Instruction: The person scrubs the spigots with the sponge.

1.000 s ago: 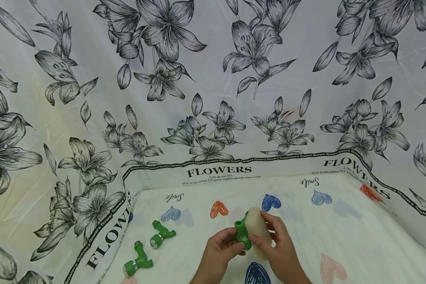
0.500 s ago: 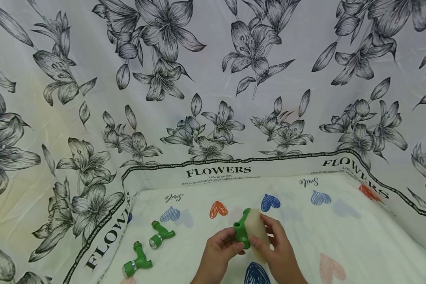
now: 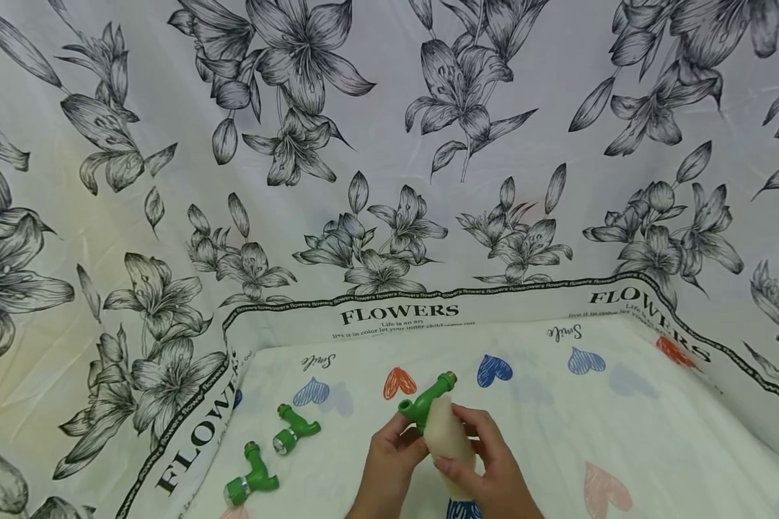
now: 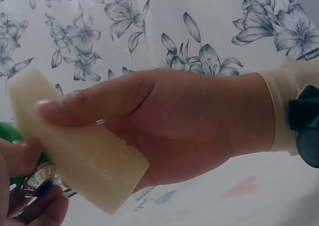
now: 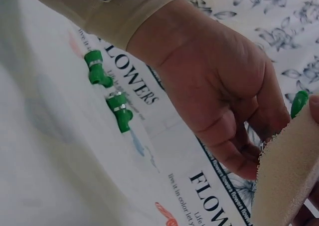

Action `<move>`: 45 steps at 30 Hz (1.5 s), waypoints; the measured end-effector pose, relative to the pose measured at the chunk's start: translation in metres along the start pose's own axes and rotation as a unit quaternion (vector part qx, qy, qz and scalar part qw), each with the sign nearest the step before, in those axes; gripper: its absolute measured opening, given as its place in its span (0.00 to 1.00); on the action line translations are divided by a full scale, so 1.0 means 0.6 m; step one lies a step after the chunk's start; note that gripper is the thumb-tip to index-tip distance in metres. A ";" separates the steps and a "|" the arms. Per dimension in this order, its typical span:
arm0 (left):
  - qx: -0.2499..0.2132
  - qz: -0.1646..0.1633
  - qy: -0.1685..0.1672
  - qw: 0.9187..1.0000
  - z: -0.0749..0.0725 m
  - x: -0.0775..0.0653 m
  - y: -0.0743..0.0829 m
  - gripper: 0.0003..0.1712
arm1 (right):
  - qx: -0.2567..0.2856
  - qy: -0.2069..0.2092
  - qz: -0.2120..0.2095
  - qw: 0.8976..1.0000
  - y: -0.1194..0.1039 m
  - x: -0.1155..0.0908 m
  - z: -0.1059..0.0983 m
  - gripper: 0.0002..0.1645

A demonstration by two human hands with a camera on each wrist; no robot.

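My left hand [image 3: 392, 450] grips a green plastic tap [image 3: 428, 396] by its lower end, the spout pointing left and the threaded end up to the right. A beige porous sponge [image 3: 449, 436] is pinched in my right hand [image 3: 493, 461], thumb on its near face. The sponge lies against the tap's right side and hides part of it. In the left wrist view the thumb presses the sponge [image 4: 94, 161], and the tap's silvery collar [image 4: 39, 180] shows beside fingers. The right wrist view shows the sponge [image 5: 289, 171] in front of the tap's green end [image 5: 299, 102].
Two more green taps, one farther back [image 3: 296, 429] and one nearer [image 3: 252, 476], lie to the left on a white cloth [image 3: 539, 432] printed with hearts. Flower-printed curtains [image 3: 389, 144] rise behind and at both sides.
The tap has turned in my left hand, its spout now leftward and its threaded end showing up right. The sponge has moved left and lower, across the tap's front. Other taps stay put.
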State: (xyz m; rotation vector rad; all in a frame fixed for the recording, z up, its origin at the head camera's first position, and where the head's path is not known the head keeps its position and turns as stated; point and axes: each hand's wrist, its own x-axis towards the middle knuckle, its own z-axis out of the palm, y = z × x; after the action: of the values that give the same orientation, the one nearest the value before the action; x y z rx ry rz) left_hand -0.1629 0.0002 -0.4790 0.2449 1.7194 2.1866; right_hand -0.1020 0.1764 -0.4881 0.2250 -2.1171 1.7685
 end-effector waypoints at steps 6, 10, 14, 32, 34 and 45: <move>0.000 0.004 -0.003 1.000 -0.003 0.000 -0.002 0.30 | -0.009 0.014 0.024 1.000 0.004 0.000 0.001 0.37; 0.007 0.010 -0.021 1.000 -0.004 -0.002 0.001 0.28 | -0.002 0.017 0.067 0.998 0.007 0.004 -0.004 0.36; -0.008 0.013 -0.040 0.999 -0.003 -0.004 0.003 0.28 | 0.012 0.014 0.103 0.995 0.011 0.010 -0.013 0.34; -0.012 0.023 -0.029 0.999 0.002 -0.003 0.005 0.28 | 0.016 0.011 0.173 0.985 0.009 0.016 -0.015 0.36; -0.011 0.024 -0.021 0.999 0.001 0.000 0.002 0.27 | 0.014 0.010 0.167 0.986 0.008 0.013 -0.011 0.36; -0.012 0.050 -0.008 0.999 -0.004 0.007 -0.003 0.25 | 0.023 0.003 0.042 0.999 -0.004 -0.001 -0.004 0.33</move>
State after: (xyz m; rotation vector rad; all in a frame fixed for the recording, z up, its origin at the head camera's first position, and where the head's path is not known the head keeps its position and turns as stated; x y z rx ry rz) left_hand -0.1672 0.0000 -0.4817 0.3486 1.7065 2.2669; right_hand -0.1005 0.1781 -0.4860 0.1437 -2.1127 1.8641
